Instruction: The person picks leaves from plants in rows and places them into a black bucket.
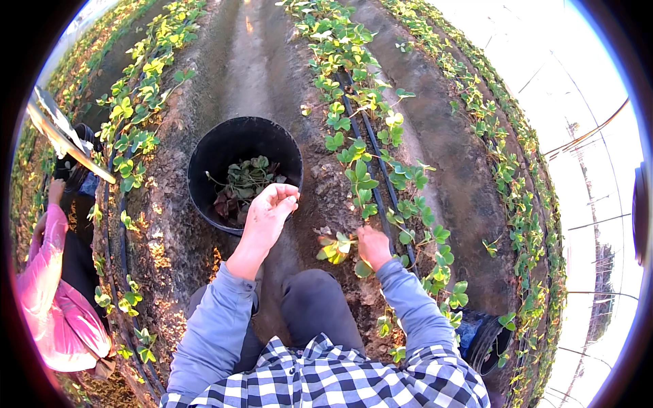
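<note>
A black plastic bucket [204, 148] stands in the furrow before me, with wilted leaves and stems [250, 176] piled at its bottom. Over its near right rim is my left hand [268, 219], thumb drawn against the curled fingers; I see nothing held in them. My right hand [374, 246] is closed at the edge of the middle plant row. From its fingers a small bunch of yellowing leaves [336, 248] sticks out to the left. Leafy plants that look like strawberry [362, 183] grow right beside that hand, along two black drip lines [377, 168].
Another person in a pink top [66, 316] works at the left row. Near them a curved pale strip [71, 137] juts into view. A dark bucket [492, 344] lies on its side at the lower right. More plant rows [515, 204] run along the right.
</note>
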`<move>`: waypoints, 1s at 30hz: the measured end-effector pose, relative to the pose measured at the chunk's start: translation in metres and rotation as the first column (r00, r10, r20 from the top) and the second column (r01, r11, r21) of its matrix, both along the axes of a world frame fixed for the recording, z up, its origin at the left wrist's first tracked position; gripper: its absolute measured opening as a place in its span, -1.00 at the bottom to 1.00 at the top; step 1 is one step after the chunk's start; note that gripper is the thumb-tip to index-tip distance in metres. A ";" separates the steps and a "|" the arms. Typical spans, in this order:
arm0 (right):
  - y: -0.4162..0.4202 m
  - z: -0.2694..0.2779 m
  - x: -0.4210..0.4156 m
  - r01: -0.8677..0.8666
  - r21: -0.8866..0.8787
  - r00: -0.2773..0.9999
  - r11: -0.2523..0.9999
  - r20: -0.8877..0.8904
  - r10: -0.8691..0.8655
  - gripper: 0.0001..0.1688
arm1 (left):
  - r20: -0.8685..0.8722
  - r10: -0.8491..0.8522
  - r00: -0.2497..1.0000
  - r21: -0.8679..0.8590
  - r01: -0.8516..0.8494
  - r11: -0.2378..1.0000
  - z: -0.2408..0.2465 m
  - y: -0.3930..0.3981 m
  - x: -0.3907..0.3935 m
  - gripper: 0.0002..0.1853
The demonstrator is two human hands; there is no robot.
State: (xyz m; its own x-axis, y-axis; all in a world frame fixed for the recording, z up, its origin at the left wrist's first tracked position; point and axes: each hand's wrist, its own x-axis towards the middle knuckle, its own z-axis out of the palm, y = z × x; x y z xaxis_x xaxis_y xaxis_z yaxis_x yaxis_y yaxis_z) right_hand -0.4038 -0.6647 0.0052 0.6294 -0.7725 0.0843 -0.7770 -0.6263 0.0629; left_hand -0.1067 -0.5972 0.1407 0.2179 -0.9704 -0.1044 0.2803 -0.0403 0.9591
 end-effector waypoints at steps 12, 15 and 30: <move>-0.027 -0.015 0.025 0.317 0.022 0.947 0.948 -0.056 -0.315 -0.48 | -0.009 -0.015 1.000 -0.001 0.015 1.000 -0.002 0.000 0.001 -0.85; -0.029 -0.012 0.029 0.319 0.006 0.947 0.948 -0.028 -0.319 -0.60 | 0.013 -0.039 0.999 -0.003 0.039 0.999 -0.005 0.001 0.000 -0.84; -0.033 -0.010 -0.009 -0.033 0.007 0.996 0.999 -0.077 0.034 -0.90 | 0.000 -0.058 0.998 -0.022 0.058 0.998 -0.012 0.000 0.001 -0.84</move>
State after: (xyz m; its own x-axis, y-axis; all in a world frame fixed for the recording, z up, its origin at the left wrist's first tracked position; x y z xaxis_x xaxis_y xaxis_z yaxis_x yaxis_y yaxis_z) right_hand -0.4132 -0.6976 -0.0050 0.6594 -0.7512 0.0297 -0.7486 -0.6524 0.1182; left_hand -0.1059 -0.5969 0.1282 0.1608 -0.9835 -0.0830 0.2788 -0.0354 0.9597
